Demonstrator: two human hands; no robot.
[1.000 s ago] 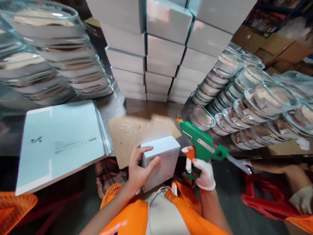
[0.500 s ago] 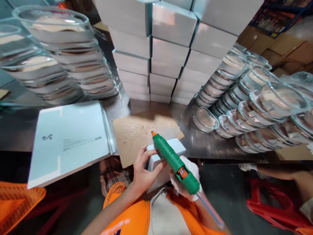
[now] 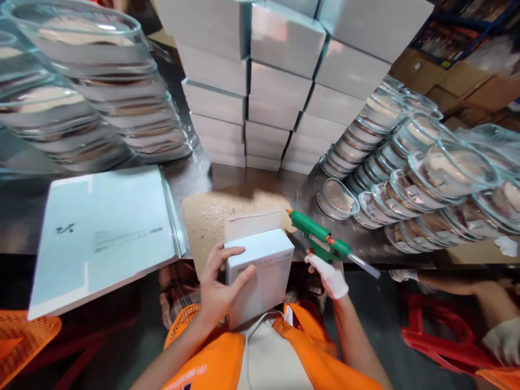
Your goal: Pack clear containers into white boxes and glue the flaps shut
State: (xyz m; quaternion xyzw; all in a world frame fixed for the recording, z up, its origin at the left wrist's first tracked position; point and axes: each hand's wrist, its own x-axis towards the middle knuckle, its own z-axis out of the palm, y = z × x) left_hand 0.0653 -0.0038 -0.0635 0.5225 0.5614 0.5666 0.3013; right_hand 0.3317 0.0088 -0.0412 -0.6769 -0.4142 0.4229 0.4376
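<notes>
I see the white box at the near edge of the tabletop, over the front of the cardboard sheet, its back flap standing open. My left hand grips the box's left corner, fingers spread over top and side. Half a second ago the green glue gun lay across the box with its nozzle over the flap; now it has swung off to the box's right, nozzle pointing at the flap. My gloved right hand is wrapped around its handle. Stacked white boxes rise behind the box.
</notes>
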